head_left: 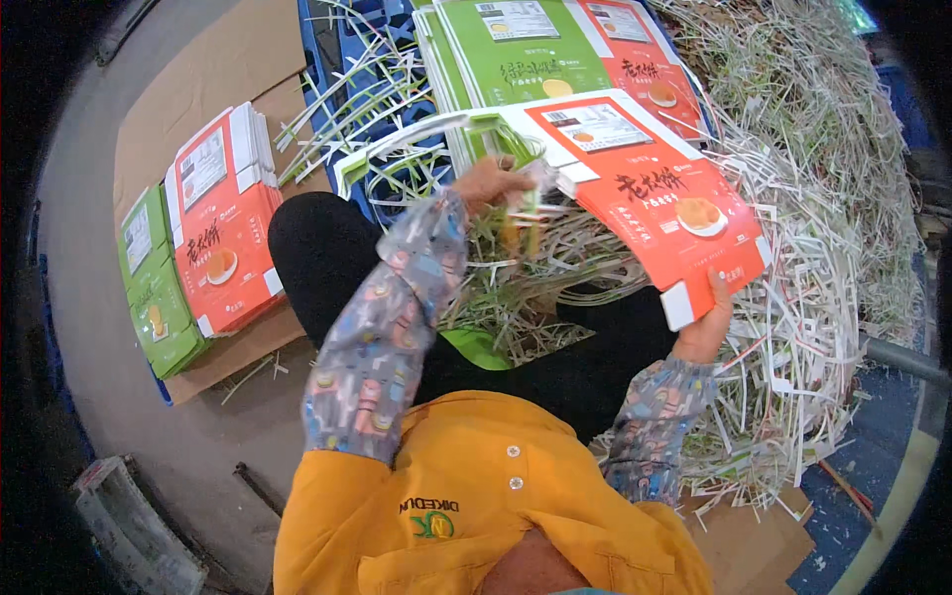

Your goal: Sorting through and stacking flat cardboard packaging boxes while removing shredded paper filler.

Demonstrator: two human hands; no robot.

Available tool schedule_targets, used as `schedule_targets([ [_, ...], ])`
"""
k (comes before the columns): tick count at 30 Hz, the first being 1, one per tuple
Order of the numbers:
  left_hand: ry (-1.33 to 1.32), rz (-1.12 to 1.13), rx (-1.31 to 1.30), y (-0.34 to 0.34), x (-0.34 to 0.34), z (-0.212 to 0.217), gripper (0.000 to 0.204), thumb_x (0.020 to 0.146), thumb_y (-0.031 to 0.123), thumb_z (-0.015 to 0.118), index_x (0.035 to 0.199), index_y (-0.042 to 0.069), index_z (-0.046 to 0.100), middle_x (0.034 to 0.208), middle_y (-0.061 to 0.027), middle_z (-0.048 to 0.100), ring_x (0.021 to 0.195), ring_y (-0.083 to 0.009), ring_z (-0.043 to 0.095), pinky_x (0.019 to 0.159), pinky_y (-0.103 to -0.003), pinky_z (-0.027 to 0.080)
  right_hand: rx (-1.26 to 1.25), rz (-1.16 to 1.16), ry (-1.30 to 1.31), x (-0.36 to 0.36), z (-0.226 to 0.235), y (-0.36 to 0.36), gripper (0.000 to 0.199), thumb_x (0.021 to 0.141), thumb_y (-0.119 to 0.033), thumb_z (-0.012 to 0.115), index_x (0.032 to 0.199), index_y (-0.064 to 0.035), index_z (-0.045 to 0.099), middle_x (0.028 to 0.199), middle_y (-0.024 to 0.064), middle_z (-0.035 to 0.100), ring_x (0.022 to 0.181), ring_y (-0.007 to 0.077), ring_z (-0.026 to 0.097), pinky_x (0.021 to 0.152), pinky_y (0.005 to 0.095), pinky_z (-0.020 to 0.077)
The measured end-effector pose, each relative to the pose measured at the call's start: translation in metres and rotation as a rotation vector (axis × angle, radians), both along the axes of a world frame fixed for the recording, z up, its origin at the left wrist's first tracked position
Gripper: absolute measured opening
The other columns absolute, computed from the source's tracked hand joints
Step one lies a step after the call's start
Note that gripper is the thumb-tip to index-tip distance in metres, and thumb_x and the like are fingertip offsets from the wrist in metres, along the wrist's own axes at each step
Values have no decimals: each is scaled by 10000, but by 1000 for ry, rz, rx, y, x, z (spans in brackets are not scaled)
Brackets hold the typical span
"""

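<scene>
A broad heap of shredded paper trimmings (803, 159) fills the right side and runs in under the work; its loose ends could snag a printed edge, so lifting the work slightly above it seems wise. At left, a brown cardboard sheet (243, 50) lies beneath two neat piles, a red carton pile (233, 253) and, just beside it, a green carton pile (159, 322); their squared edges are a good model for setting blanks down. Ahead lie more green carton blanks (545, 64), with red carton blanks (679, 99) next to them.

The red carton blank (659, 188) in hand slants across the space before the knees, its far left end over the green blanks and its near right corner raised toward the body. Whether it is one sheet or several layers, I cannot tell.

The right hand (704, 322) is clamped on that near corner, thumb on the printed face; a firm but flat grip there should prevent creasing. The left hand (488, 185) is at the blank's left edge, fingers bent around pale trim strips (540, 183); motion blur hides how tightly. Pulling low and along the cut line, rather than upward, would likely spare the small tabs from tearing.
</scene>
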State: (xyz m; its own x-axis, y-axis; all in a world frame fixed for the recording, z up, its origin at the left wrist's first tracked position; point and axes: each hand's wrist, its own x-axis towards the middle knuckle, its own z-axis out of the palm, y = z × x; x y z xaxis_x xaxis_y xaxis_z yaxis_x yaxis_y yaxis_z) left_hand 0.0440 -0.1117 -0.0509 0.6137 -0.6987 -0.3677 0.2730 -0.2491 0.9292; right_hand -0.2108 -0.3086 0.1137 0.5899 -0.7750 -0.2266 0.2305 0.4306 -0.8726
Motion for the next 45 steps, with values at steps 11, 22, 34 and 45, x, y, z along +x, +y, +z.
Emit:
schedule_targets([
  [11, -784, -97, 620, 123, 120, 25, 514, 634, 385, 659, 1020, 59, 563, 924, -176, 585, 868, -288, 571, 711, -386, 452, 2, 88, 14, -12, -2, -8, 473, 766, -81, 534, 1191, 3, 346, 1124, 130, 480, 998, 252, 505, 862, 381, 411],
  [22, -1373, 112, 752, 26, 26, 68, 794, 558, 468, 679, 1165, 50, 382, 1004, -162, 520, 1000, -294, 474, 845, -487, 327, -123, 48, 82, -6, 19, 23, 471, 747, -66, 537, 1169, 32, 352, 1105, 144, 485, 990, 253, 510, 858, 368, 420],
  [34, -1250, -218, 707, 32, 39, -18, 120, 740, 126, 461, 838, 152, 524, 744, -67, 589, 723, -227, 575, 571, -393, 346, 30, 102, 74, -60, 66, 37, 542, 718, -137, 505, 1219, -37, 324, 1149, 144, 453, 1050, 287, 456, 886, 434, 379],
  [45, -1633, 754, 859, 128, 205, 84, 151, 715, 201, 521, 862, 168, 508, 752, -30, 574, 694, -251, 570, 605, -438, 391, -424, 253, 270, 37, -2, 33, 463, 758, -189, 532, 1159, -13, 382, 1108, 130, 472, 977, 239, 489, 832, 373, 409],
])
